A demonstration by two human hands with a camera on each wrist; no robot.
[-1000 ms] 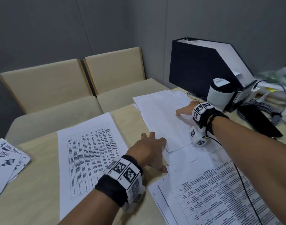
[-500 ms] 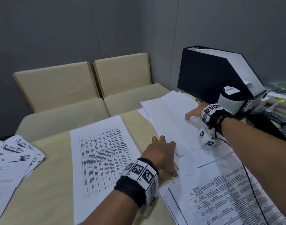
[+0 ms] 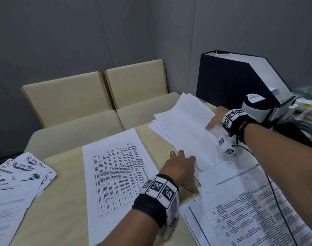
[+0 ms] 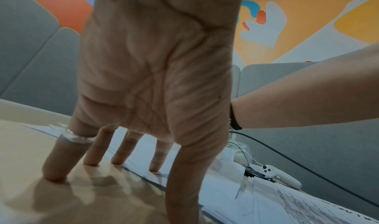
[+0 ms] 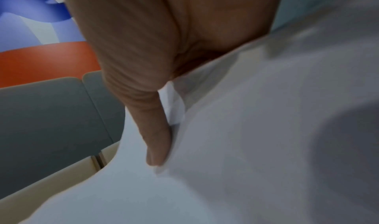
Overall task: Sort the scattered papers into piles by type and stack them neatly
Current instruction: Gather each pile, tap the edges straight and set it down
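Note:
A stack of blank white sheets (image 3: pixel 185 128) lies at the far right of the table, its right edge raised. My right hand (image 3: pixel 212 121) pinches that edge, thumb on top; in the right wrist view the thumb (image 5: pixel 156 138) presses on the blank sheets (image 5: pixel 256 146) and the fingers are hidden beneath. My left hand (image 3: pixel 187 166) rests with straight fingers (image 4: pixel 92 154) at the stack's near corner, tips on the table and the paper edge. A printed table sheet (image 3: pixel 116 174) lies mid-table. More printed sheets (image 3: pixel 249 210) lie near right and handwritten sheets (image 3: pixel 15 183) at the left edge.
A black file box (image 3: pixel 222 82) stands behind the blank stack, with a white cylinder device (image 3: pixel 254 107) and coiled cables (image 3: pixel 293 128) to its right. Two beige chairs (image 3: pixel 66 96) stand beyond the table's far edge. A white controller (image 4: pixel 283 175) lies among the papers on the right.
My right hand slid from lying on the blank stack to its right edge, took hold and raised that edge. My left hand stayed at the stack's near corner.

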